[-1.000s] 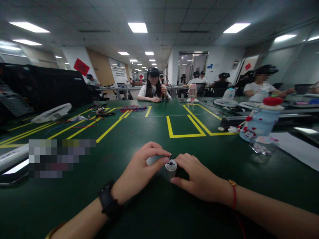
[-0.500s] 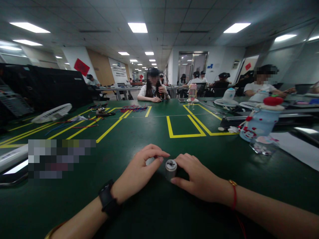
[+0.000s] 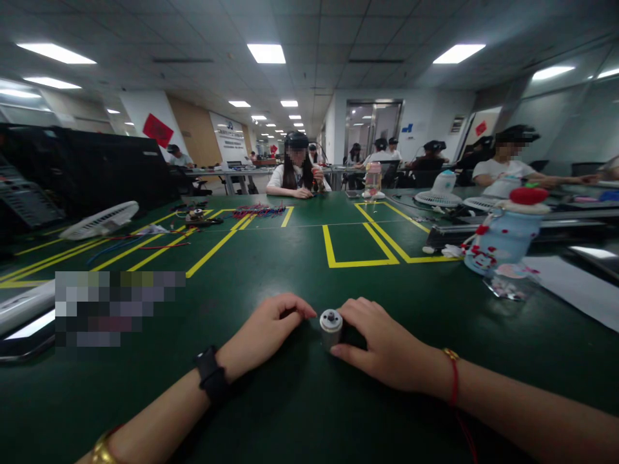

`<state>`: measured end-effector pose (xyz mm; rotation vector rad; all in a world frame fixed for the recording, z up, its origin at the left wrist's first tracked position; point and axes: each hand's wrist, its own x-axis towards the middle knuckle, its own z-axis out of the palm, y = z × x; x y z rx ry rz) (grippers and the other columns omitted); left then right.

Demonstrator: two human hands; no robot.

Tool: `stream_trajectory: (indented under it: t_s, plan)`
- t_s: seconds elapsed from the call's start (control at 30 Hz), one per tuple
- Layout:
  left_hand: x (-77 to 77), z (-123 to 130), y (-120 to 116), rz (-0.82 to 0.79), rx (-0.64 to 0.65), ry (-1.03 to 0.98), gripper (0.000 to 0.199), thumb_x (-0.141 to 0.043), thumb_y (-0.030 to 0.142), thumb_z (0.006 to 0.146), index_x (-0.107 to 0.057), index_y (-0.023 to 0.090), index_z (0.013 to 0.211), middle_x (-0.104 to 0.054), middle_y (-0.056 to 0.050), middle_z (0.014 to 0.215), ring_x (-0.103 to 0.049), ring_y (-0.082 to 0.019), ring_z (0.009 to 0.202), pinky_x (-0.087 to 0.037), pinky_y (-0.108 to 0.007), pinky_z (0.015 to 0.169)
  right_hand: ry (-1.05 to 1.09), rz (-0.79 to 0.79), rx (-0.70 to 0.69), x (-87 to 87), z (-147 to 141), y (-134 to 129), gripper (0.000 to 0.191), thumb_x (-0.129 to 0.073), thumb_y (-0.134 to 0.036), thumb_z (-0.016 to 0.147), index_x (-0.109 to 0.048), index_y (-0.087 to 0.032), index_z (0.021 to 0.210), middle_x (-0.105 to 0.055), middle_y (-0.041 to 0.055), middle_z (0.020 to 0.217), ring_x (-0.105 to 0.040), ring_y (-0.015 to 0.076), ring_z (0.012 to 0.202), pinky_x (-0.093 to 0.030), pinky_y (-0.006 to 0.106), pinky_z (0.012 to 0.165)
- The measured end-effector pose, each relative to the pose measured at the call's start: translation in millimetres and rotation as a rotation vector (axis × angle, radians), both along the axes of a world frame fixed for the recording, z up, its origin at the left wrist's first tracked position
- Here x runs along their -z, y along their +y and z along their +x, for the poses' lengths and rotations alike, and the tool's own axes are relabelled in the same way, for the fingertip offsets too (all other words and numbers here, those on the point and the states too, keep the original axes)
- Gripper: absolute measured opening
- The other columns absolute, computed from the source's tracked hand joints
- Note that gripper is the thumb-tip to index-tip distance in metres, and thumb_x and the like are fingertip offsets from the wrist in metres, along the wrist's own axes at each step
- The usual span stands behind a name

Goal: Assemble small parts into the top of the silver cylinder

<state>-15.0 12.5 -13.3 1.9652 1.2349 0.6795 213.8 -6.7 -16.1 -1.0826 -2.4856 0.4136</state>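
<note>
A small cylindrical metal motor [image 3: 331,330] stands upright on the green table, its pale end face and short central shaft turned up. My right hand [image 3: 374,341] grips it from the right, thumb low on the near side and fingers behind. To the left of the motor, my left hand [image 3: 273,332] is closed, with thumb and forefinger brought together and their tips just short of it. Whatever those fingers may hold is hidden. A black watch [image 3: 211,375] is on the left wrist and a red cord [image 3: 453,380] on the right.
Yellow tape [image 3: 360,263] marks boxes on the table. Bundled red and blue wires [image 3: 258,211] lie farther back. A blue bottle [image 3: 505,235] with a red top stands at right beside white paper [image 3: 575,287]. A white fan [image 3: 99,221] lies at left. Across the table sits a person [image 3: 297,174].
My left hand has drawn slightly left and down from the motor, and its fingers have curled in. A pale patch seen earlier inside its grip no longer shows. My right hand stays on the motor.
</note>
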Motion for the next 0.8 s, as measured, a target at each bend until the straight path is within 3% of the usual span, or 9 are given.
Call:
stream_trajectory:
  t_s: [0.47,0.8]
  plan:
    - [-6.7,2,-4,-0.022,0.028,-0.015,0.021,-0.048,0.024,0.086,-0.066,0.019,0.096,-0.068,-0.003,0.097,-0.061,-0.019,0.090,-0.046,-0.032,0.083,0.004,-0.003,0.005,-1.3,0,-2,0.023,-0.062,-0.035,0.083,-0.055,-0.020,0.100,-0.057,0.0040,0.097,-0.048,0.0210,0.086,-0.038,0.036,0.078]
    - [-20.5,18,-20,0.174,0.021,-0.061,0.019,-0.053,0.034,0.089,-0.067,0.023,0.096,-0.063,-0.003,0.096,-0.058,-0.018,0.089,-0.045,-0.030,0.080,0.004,0.010,0.001,0.7,0,-1,0.023,-0.062,-0.036,0.083,-0.054,-0.020,0.099,-0.057,0.0043,0.097,-0.047,0.0212,0.086,-0.038,0.036,0.077]
